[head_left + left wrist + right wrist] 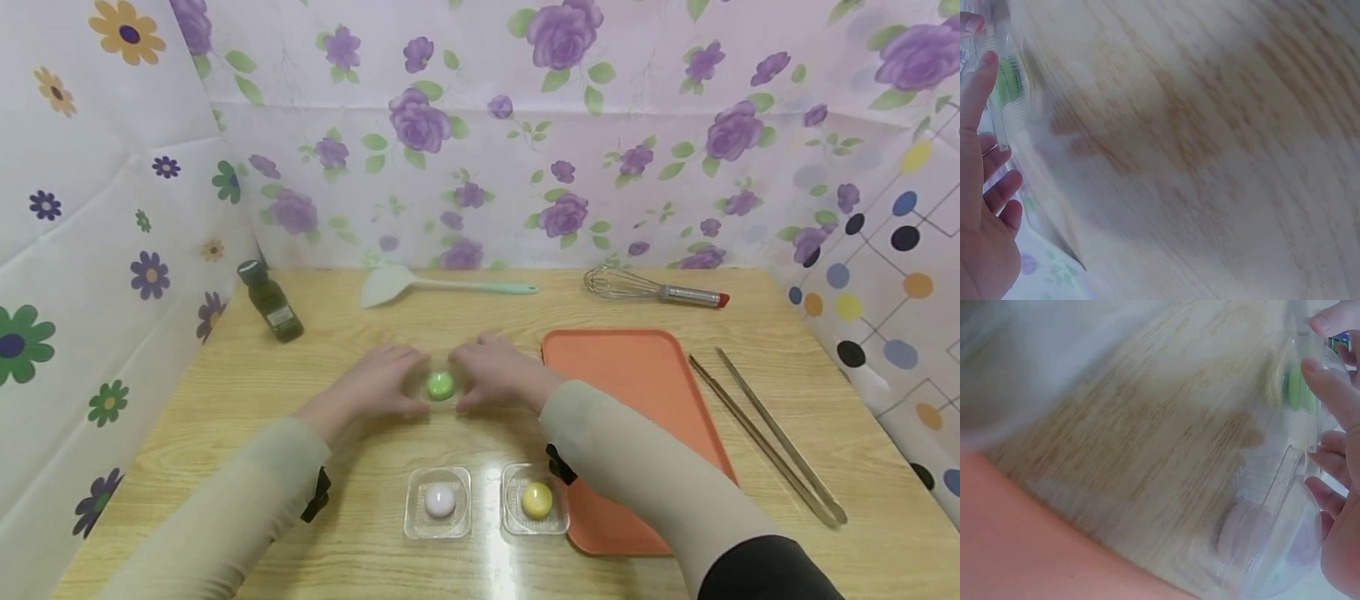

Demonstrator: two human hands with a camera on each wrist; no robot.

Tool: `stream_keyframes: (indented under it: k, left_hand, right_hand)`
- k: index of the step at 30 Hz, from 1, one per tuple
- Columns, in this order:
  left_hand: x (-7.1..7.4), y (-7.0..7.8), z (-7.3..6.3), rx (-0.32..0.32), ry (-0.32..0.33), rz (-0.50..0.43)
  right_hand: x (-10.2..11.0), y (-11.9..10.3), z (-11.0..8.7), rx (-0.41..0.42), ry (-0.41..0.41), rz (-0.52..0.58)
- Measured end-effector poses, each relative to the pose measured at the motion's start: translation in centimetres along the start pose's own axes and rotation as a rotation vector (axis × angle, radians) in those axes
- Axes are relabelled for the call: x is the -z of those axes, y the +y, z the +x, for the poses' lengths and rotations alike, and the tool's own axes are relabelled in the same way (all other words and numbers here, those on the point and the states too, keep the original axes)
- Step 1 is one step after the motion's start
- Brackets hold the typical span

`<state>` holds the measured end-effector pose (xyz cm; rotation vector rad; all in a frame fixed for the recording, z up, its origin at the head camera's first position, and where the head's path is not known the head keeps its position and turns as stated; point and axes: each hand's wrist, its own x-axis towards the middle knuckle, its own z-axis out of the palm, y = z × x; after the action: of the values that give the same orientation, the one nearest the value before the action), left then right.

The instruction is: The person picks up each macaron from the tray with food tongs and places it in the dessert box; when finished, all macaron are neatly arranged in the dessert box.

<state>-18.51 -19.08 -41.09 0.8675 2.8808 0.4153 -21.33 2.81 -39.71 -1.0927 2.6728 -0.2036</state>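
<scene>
A clear plastic box (pixel 1304 434) holds a green, round, domed sweet (pixel 441 386) that looks like a macaron. My left hand (pixel 381 382) grips the box from the left, and my right hand (pixel 497 372) grips it from the right. Both hands are slightly blurred in the head view. In the left wrist view, the left thumb and fingers (pixel 979 87) touch the box edge. Nearer to me, two similar clear boxes stand side by side, one with a pale pink sweet (pixel 440 500), the other with a yellow sweet (pixel 537 501).
An orange tray (pixel 615 358) lies to the right, partly under my right forearm. Beside it are metal tongs (pixel 772 433). Along the back lie a pale spatula (pixel 405 283) and a whisk (pixel 652 289). At back left is a dark green bottle (pixel 272 304). Patterned cloth walls surround the table.
</scene>
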Motion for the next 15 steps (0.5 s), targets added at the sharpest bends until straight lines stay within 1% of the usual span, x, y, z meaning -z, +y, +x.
stream_keyframes:
  k: [2, 4, 6, 9, 11, 14, 15]
  left_hand:
    - [0.0, 0.0, 0.0, 0.005, -0.005, -0.006]
    - [-0.1, 0.1, 0.0, 0.014, -0.01, -0.014]
    - [-0.2, 0.2, 0.1, 0.015, -0.014, -0.014]
    - [-0.2, 0.1, 0.2, 0.016, -0.017, -0.012]
    - [-0.1, 0.1, 0.3, 0.009, -0.02, -0.009]
    - [0.0, 0.0, 0.2, 0.016, -0.024, -0.026]
    - [0.0, 0.0, 0.2, 0.019, -0.024, -0.034]
  right_hand:
    - [-0.1, 0.3, -0.1, 0.007, 0.002, 0.006]
    - [-0.2, 0.8, -0.3, 0.027, 0.019, 0.021]
    - [-0.3, 1.4, -0.7, 0.025, 0.044, 0.041]
    - [0.2, 2.3, -1.4, 0.023, 0.08, 0.093]
    - [0.6, 2.8, -2.0, 0.005, 0.094, 0.137]
    - [1.2, 3.9, -3.1, 0.0, 0.108, 0.205]
    - [1.3, 4.3, -3.5, 0.001, 0.116, 0.213]
